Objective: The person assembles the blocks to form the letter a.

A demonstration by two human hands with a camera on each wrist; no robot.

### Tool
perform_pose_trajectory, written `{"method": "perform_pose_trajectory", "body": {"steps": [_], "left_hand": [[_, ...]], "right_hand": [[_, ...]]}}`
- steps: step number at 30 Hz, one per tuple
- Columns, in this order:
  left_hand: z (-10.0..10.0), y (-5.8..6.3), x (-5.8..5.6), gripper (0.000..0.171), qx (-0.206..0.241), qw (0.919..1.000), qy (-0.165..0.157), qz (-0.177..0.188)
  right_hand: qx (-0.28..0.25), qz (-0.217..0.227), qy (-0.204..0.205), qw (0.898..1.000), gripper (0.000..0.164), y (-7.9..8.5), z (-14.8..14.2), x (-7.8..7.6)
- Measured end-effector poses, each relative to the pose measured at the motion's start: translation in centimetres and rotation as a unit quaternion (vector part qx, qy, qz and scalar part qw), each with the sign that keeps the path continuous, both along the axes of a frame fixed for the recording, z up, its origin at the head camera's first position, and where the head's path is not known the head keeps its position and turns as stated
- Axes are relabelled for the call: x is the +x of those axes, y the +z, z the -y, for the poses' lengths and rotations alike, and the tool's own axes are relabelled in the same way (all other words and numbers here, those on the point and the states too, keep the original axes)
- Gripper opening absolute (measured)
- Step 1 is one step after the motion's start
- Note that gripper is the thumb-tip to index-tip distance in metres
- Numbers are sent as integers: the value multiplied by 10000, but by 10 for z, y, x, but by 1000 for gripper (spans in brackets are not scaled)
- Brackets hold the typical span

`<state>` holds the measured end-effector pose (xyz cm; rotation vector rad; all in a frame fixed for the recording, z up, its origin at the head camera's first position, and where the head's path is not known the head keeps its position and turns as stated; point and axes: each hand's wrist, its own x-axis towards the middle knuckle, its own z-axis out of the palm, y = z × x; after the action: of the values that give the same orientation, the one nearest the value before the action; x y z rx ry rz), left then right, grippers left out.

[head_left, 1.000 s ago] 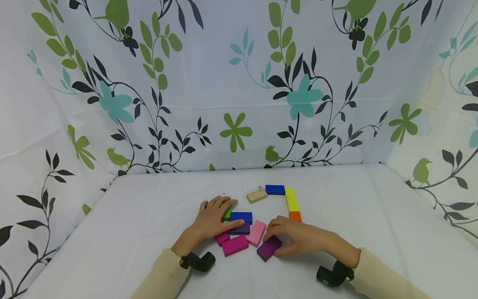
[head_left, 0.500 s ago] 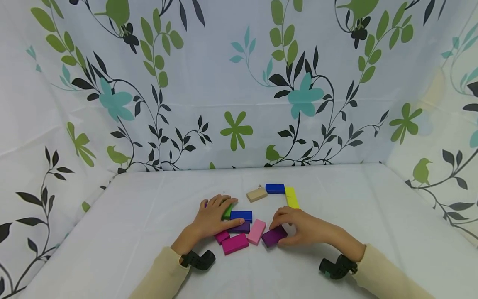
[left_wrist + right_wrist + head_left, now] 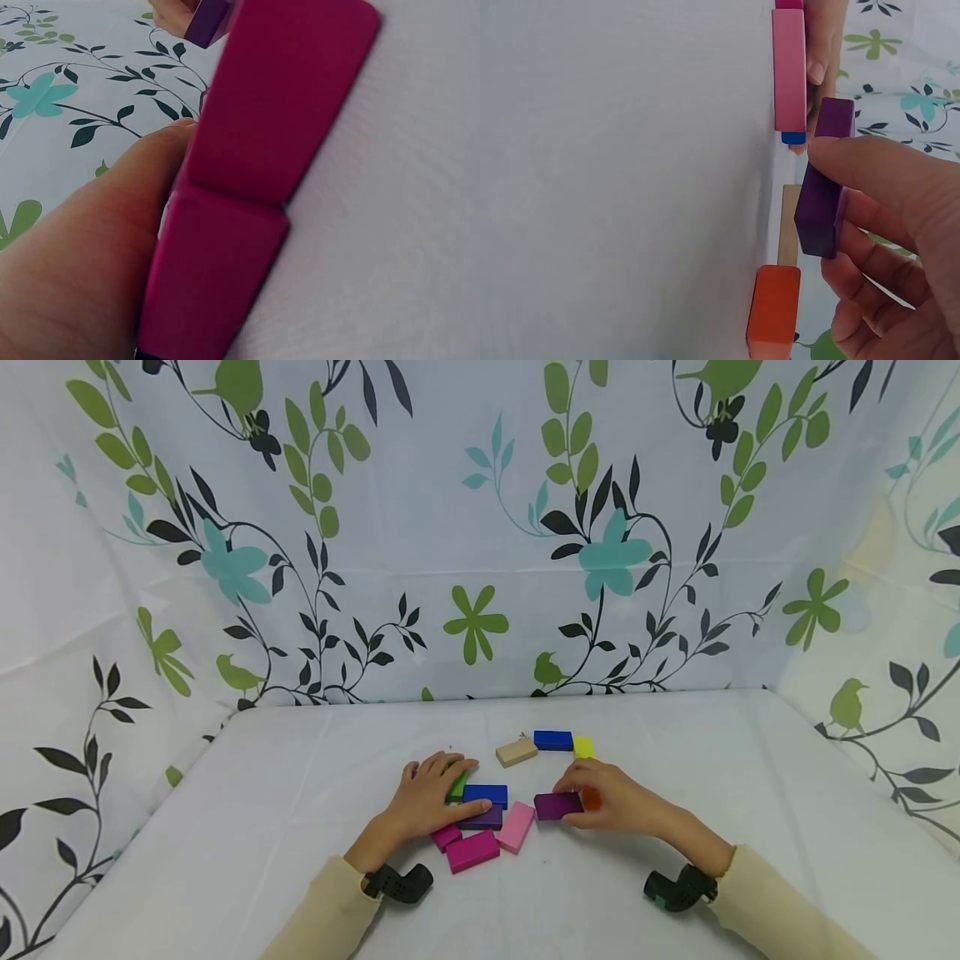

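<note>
The thumb and fingertips of the right hand (image 3: pixel 618 797) pinch the purple block (image 3: pixel 557 807) near its right end, the thumb on the person's side and the fingers on the far side. The block juts leftward from that grip, its long axis running across the person's front, and the right wrist view suggests it is raised off the table (image 3: pixel 637 893).

The relation that seems to matter is to the orange block (image 3: pixel 592 797), which shows between thumb and fingers just right of the purple block. The hand hides most of it from the head camera, so I can't be sure how closely the two line up. Beyond the fingers lies the yellow block (image 3: pixel 583 747), partly covered, and at its far end the far blue block (image 3: pixel 553 741) lies crosswise, with the beige block (image 3: pixel 517 752) beside it.

To the left, the pink block (image 3: pixel 516 827) is nearest the purple one. Past it, the left hand (image 3: pixel 427 797) rests with fingers extended over the cluster, by the green block (image 3: pixel 457 787), thumb on the indigo block (image 3: pixel 483 818); the right hand alone has the purple block
</note>
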<state>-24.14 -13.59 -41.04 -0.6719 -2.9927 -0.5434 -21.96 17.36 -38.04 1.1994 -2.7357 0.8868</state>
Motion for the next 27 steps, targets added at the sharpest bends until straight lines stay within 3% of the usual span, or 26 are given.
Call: {"method": "perform_pose_trajectory", "body": {"steps": [27], "left_hand": [[1, -1, -1, 70, 34, 10000, -38, -36]], "right_hand": [[56, -141, -593, 9981, 29, -9, -2, -10]]}}
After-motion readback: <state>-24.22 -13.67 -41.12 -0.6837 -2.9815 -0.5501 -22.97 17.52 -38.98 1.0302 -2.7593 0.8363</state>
